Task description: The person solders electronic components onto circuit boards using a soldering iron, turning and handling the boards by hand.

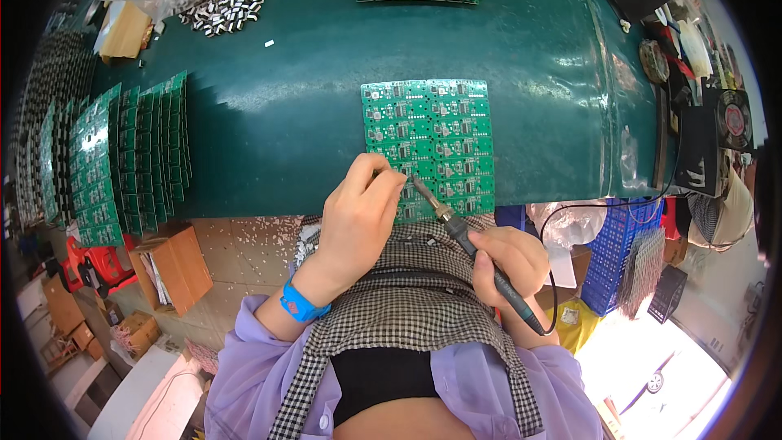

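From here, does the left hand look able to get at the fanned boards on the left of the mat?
Probably yes: the left hand rests on the panel, and only bare mat lies between it and the fanned boards.

Bare green mat (269,114) rings the circuit panel (428,134); board stacks (122,163) crowd left, clutter (692,73) right.

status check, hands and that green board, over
Left hand pinched at the green circuit board panel. Right hand grips soldering iron, tip on panel. Nothing blocking.
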Demonstrator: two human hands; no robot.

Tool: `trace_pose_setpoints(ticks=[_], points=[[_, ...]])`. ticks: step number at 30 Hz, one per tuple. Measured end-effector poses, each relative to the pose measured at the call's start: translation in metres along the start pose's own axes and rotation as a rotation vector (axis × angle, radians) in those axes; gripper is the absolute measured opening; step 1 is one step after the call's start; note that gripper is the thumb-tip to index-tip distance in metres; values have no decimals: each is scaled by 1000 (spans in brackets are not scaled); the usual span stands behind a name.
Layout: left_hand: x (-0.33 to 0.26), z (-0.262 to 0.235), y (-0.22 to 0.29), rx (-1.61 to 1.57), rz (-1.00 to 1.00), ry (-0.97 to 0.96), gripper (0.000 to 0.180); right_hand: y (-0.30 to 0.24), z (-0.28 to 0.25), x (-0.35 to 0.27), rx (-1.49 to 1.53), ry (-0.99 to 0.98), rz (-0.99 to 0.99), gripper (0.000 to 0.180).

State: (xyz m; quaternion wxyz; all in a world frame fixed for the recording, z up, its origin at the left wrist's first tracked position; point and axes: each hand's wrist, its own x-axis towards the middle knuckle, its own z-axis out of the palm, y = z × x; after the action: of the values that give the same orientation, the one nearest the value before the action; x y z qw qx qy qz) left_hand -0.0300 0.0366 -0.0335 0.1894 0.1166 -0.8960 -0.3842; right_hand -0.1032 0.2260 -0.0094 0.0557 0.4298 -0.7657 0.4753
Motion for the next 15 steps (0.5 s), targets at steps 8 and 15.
trace_pose_setpoints(ticks=[8,15], points=[[-11,-9,6,-71,-83,-2,11,0,-10,-10,19,52,-37,19],[-14,-1,2,-62,-15,27,13,1,-3,-13,6,23,-41,21]])
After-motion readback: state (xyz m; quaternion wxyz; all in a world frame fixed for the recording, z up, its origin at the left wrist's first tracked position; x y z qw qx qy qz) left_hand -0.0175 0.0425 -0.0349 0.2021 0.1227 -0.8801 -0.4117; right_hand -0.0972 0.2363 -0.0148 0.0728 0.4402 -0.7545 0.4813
